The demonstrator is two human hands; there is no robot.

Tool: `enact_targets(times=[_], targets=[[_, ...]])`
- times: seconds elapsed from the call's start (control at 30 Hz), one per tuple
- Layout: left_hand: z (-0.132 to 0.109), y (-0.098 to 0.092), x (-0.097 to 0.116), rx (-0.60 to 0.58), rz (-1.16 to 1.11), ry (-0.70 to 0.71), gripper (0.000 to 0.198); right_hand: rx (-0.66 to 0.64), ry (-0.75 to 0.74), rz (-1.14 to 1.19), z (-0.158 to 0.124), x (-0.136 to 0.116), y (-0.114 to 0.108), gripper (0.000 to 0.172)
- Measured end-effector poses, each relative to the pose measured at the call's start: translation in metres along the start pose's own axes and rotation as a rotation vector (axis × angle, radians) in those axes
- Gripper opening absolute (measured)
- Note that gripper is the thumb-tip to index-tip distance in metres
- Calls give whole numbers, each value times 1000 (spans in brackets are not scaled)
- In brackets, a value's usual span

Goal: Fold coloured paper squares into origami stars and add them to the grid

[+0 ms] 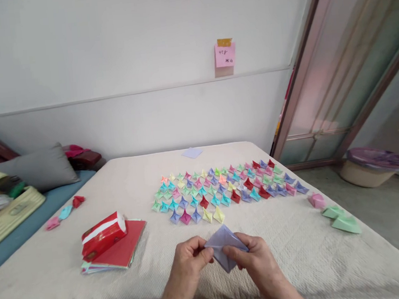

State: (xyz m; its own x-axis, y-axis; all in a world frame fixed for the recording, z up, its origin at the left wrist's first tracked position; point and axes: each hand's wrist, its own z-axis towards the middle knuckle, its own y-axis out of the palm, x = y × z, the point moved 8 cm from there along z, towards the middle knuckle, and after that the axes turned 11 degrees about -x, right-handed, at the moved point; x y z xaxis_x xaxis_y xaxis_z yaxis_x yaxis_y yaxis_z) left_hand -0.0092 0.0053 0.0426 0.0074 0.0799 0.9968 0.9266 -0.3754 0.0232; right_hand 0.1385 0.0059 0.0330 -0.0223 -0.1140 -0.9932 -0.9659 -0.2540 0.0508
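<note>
both with left hand [188,263] and with right hand [259,256], clamped fingers [205,258] on the folded lilac paper [224,236]; possibly risked a crooked crease, by uneven pulling.

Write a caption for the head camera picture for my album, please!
Left hand and right hand hold folded lavender paper in front of rows of colourful paper shapes on a pale cover.

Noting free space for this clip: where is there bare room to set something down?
Bare cream cover lies between the red packet and the folded-paper rows, and between the right hand and the green folded papers. Crowded: the rows themselves, just beyond the held lilac paper, and the red-topped paper stack under the packet.
</note>
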Motion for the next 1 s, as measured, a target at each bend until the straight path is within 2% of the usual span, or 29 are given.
enact_targets(times=[0.07,0.27,0.4,0.53,0.73,1.0], targets=[[-3,-2,3,34,-25,16,21,0,-3,14,1,1,-1,26],[-6,5,4,-6,-266,21,19,21,5,17,0,-2,-4,25],[-4,14,2,-24,-220,9,22,-7,-5,2,-2,-5,6,27],[-2,12,-6,57,-149,-15,22,-18,-1,-12,-3,-6,13,28],[-2,10,-14,87,-190,-11,24,-4,29,10,-3,1,11,25],[-4,10,-9,108,-265,46,22,53,8,58,-1,4,4,24]])
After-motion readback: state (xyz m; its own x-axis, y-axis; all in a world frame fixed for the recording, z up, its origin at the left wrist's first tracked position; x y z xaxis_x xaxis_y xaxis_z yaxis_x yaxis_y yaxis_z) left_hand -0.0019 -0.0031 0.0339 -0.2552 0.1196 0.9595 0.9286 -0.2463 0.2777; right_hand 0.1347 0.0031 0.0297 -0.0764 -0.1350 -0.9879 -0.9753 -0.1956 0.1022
